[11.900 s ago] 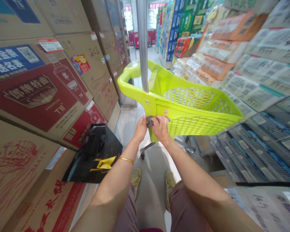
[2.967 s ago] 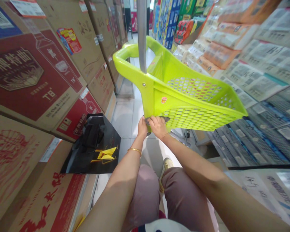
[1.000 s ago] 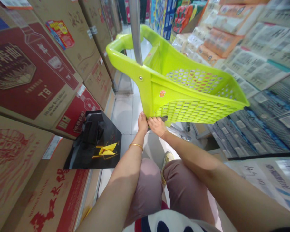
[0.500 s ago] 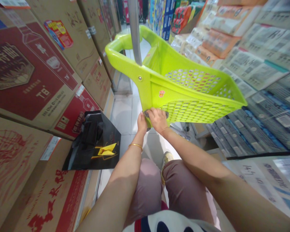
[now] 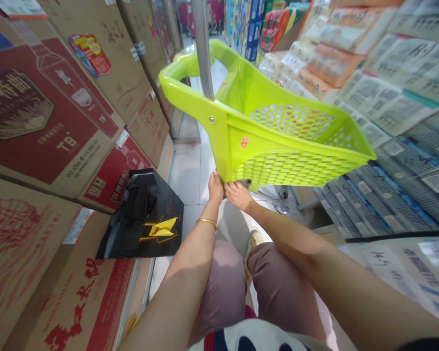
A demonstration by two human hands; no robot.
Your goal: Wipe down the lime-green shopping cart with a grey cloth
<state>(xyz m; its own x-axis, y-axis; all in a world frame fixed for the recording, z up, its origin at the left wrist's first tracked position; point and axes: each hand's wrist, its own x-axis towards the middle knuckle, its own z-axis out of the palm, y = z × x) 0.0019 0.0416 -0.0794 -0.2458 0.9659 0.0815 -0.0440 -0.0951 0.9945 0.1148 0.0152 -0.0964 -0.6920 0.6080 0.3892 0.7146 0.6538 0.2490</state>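
A lime-green shopping basket (image 5: 237, 127) with latticed sides and a metal pole (image 5: 203, 53) stands tilted in front of me. My left hand (image 5: 215, 186) grips the lower corner of its frame, thumb up along the edge, the other fingers mostly hidden. Just to its right, my right hand (image 5: 238, 195) is closed on a dark grey cloth (image 5: 246, 183) pressed against the basket's bottom edge. Only a small piece of the cloth shows past the fingers. A red-and-white sticker (image 5: 245, 142) is on the basket's near wall.
Stacked cartons (image 5: 51, 97) line the left side, with a black bag (image 5: 142, 214) in front of them. Packs of tissue (image 5: 388, 92) are piled on the right. A pale tiled floor (image 5: 185, 170) runs between, and a small caster wheel (image 5: 284, 192) shows beneath the basket.
My right hand has slid down with the cloth from the basket's wall to its bottom edge. My left hand and the basket have hardly moved.
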